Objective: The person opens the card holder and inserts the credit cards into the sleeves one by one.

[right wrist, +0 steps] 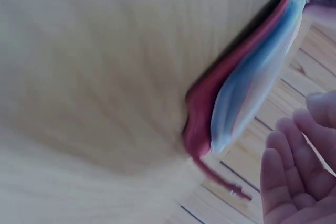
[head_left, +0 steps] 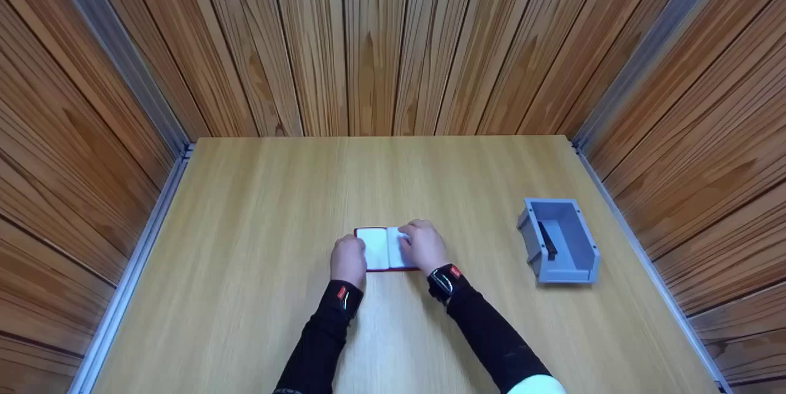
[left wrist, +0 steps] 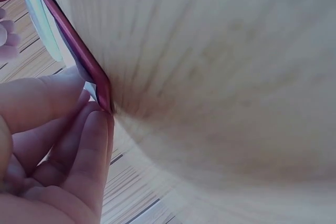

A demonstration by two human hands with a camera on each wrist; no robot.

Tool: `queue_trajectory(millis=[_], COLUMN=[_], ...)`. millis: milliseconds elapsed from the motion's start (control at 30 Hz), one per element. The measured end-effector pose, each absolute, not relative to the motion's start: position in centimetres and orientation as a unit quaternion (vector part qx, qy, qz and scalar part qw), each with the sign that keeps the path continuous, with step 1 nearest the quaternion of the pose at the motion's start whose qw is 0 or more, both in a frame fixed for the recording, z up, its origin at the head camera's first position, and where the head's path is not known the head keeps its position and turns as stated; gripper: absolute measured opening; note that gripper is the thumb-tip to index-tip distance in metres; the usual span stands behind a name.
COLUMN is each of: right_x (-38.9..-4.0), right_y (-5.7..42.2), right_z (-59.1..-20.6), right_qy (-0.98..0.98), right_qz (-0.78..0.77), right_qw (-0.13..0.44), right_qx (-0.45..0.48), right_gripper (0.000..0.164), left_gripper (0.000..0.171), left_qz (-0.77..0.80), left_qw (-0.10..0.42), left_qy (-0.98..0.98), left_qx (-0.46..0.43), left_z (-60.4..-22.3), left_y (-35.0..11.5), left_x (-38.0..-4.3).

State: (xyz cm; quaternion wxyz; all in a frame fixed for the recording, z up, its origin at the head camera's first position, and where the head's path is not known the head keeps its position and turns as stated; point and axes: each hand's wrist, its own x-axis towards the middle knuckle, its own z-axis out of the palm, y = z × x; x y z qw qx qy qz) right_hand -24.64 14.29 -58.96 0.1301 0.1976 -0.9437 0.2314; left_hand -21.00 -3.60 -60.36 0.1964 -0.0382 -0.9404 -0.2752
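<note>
A small notebook with a red cover lies spread on the table, white pages upward. My left hand pinches its left edge, thumb on the page side and fingers at the cover. Over the right page is my right hand; in the right wrist view its fingers are loosely bent, apart from the pages, and hold nothing. A narrow red strap with a metal snap sticks out from the cover's right side. The right hand hides part of the right page in the head view.
To the right on the wooden table stands a grey-blue plastic bin, with a slim black object leaning inside it. Wood-plank walls with metal corner rails enclose the table at the back and both sides.
</note>
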Motion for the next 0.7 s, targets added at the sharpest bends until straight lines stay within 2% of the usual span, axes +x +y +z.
queue_trajectory(millis=[200,567,700], right_x=[-25.3,-25.9,-25.9], right_y=[15.1,15.6,15.7], right_z=[-59.1,-59.9,-60.2], right_qy=[-0.953,-0.96,-0.956], right_qz=[0.21,0.172,0.173], right_qw=[0.133,0.144,0.157], right_qx=[0.173,0.166,0.177], right_gripper=[0.014,0.007,0.005], left_gripper=[0.036,0.033,0.037], left_qz=[-0.288,-0.306,-0.306], left_qw=[0.175,0.125,0.135], left_qy=[-0.941,-0.944,-0.942], left_qx=[-0.03,-0.004,-0.007], left_z=[-60.4,-60.1,-60.3], left_y=[-3.5,-3.8,-3.8], left_x=[-21.0,-21.2,-21.2])
